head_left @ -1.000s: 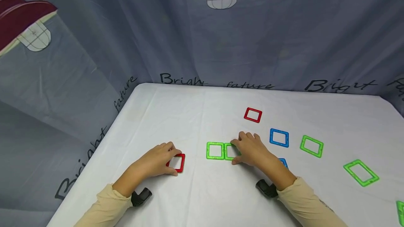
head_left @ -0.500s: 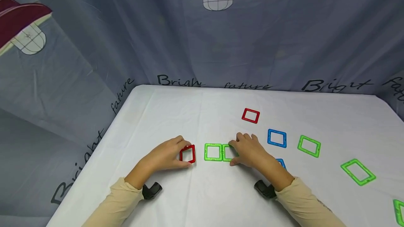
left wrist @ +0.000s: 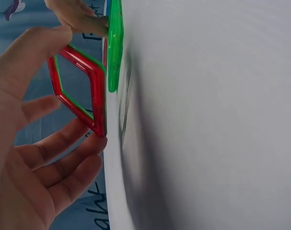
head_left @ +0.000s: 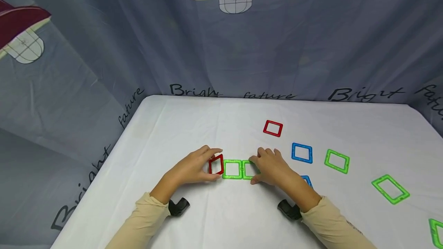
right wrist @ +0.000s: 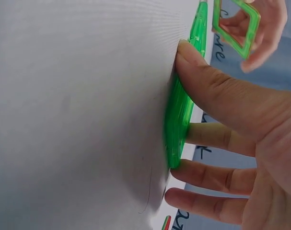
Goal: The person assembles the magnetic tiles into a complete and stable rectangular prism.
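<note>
My left hand (head_left: 196, 166) pinches a square magnetic tile frame (head_left: 216, 164) between thumb and fingers, at its near and far edges. That tile is red in the head and left wrist views, with green on its other face (right wrist: 246, 45) in the right wrist view. It is tilted up, close to the left edge of a flat green tile (head_left: 232, 169). A second green tile (head_left: 250, 170) lies edge to edge with the first. My right hand (head_left: 273, 168) grips this second tile across its near and far edges, thumb (right wrist: 198, 64) on the near one, covering its right part.
On the white table (head_left: 194, 126), a red tile (head_left: 273, 128) lies farther back. A blue tile (head_left: 302, 153) and green tiles (head_left: 337, 161) (head_left: 390, 189) spread to the right. Another blue tile (head_left: 307, 180) is partly behind my right forearm. A green tile (head_left: 436, 233) is cut off at the right edge.
My left hand has lifted and tilted the red-faced tile and carried it rightward to the left edge of the green pair. My right hand has kept its grip on the right green tile.
</note>
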A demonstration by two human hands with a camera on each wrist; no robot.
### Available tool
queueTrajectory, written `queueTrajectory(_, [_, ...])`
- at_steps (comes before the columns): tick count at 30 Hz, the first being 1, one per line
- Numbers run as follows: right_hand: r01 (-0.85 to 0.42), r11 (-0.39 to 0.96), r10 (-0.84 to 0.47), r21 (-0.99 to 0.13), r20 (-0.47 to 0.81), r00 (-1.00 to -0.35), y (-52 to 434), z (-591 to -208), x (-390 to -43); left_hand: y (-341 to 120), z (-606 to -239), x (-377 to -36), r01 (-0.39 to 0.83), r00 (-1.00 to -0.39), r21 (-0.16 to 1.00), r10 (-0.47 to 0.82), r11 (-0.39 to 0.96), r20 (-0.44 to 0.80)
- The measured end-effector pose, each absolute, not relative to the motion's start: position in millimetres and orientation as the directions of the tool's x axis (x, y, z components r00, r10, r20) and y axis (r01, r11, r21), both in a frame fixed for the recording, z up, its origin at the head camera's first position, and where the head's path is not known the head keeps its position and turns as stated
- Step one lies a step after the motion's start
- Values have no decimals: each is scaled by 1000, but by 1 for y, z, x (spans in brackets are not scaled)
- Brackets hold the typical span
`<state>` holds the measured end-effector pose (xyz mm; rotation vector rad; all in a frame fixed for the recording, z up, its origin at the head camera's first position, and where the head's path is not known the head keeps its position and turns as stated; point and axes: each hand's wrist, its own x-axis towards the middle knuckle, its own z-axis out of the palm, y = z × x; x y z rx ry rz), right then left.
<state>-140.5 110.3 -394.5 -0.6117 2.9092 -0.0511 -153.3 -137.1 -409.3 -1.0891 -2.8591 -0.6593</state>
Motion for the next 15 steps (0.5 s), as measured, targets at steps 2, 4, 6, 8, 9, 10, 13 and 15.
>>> queueTrajectory(2, [-395, 916, -400, -65, -161, -902, 110, -395, -141, -136, -411, -155, 638, -754, 406, 637, 655, 157])
queueTrajectory(4, [-394, 917, -400, -67, -162, -902, 110, -395, -141, -134, -411, -156, 635, -753, 425, 639, 645, 155])
queueTrajectory(6, [-392, 917, -399, -71, -162, -903, 110, -395, -141, -133, -411, -157, 629, -753, 450, 641, 634, 149])
queueTrajectory(8, [-389, 918, -396, -76, -162, -904, 110, -396, -141, -132, -411, -157, 617, -755, 478, 642, 625, 134])
queueTrajectory(9, [-387, 919, -395, -76, -161, -905, 110, -396, -141, -131, -411, -157, 610, -754, 494, 645, 620, 123])
queueTrajectory(10, [-385, 920, -392, -77, -160, -906, 110, -396, -141, -131, -411, -158, 602, -754, 511, 647, 614, 111])
queueTrajectory(13, [-381, 921, -389, -78, -157, -908, 110, -397, -141, -130, -410, -158, 583, -749, 555, 658, 593, 83])
queueTrajectory(15, [-382, 921, -389, -76, -151, -909, 110, -396, -141, -129, -409, -160, 576, -744, 576, 664, 580, 75])
